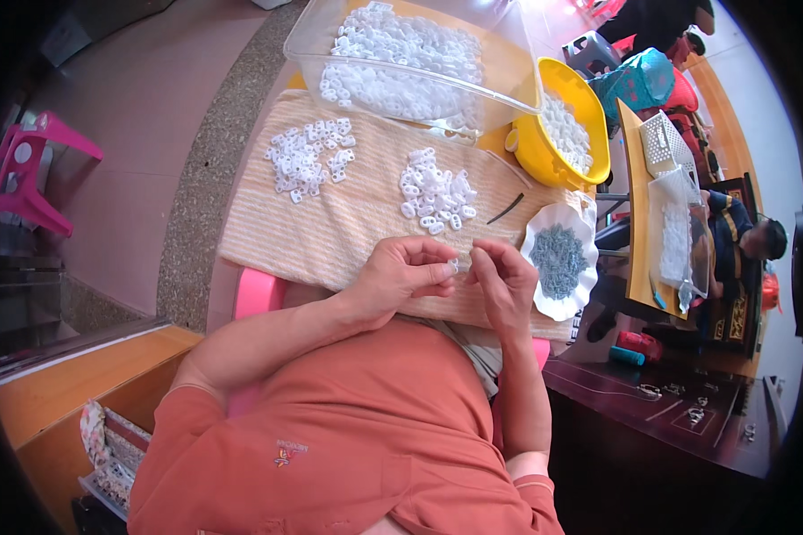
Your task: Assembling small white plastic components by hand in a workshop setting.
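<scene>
White plastic piece point(454, 266), centre of the frame
We pinch it in our left hand's point(388, 275) fingers; our right hand point(506, 278), fingers pressed together, sits just right of it. We cannot tell its long axis.

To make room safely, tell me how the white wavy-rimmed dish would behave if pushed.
The white wavy-rimmed dish would probably slide rather than roll, being broad. Its small grey pieces might spill if tilted. The wrinkled peach-striped cloth beneath could bunch.
</scene>
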`<action>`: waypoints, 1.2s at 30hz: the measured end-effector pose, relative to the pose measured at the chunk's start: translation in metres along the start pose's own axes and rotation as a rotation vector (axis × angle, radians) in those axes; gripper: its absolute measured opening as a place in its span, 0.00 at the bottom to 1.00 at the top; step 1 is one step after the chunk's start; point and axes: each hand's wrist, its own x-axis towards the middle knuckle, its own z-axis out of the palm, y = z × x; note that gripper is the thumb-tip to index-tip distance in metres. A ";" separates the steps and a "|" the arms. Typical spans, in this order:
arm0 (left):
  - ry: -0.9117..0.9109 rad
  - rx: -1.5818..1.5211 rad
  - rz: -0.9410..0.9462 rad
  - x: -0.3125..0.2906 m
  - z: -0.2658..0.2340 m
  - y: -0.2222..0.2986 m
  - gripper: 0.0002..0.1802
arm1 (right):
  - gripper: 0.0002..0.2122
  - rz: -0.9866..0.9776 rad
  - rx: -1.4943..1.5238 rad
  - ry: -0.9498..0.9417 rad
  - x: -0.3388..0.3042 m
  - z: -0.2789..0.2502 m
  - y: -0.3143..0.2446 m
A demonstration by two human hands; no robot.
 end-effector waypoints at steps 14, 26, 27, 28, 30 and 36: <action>0.088 -0.021 0.146 0.004 -0.004 0.008 0.09 | 0.05 -0.141 -0.601 0.000 0.037 0.020 -0.018; 0.104 -0.012 0.128 0.005 -0.004 0.007 0.09 | 0.04 -0.156 -0.590 -0.040 0.042 0.017 -0.017; 0.103 -0.011 0.128 0.005 -0.004 0.007 0.09 | 0.04 -0.156 -0.590 -0.038 0.042 0.017 -0.015; 0.098 -0.011 0.129 0.005 -0.005 0.006 0.09 | 0.04 -0.142 -0.563 -0.035 0.042 0.017 -0.013; 0.094 -0.011 0.129 0.005 -0.004 0.007 0.09 | 0.05 -0.128 -0.536 -0.031 0.042 0.017 -0.012; 0.091 -0.009 0.135 0.005 -0.005 0.007 0.09 | 0.09 -0.182 -0.581 -0.081 0.041 0.014 -0.019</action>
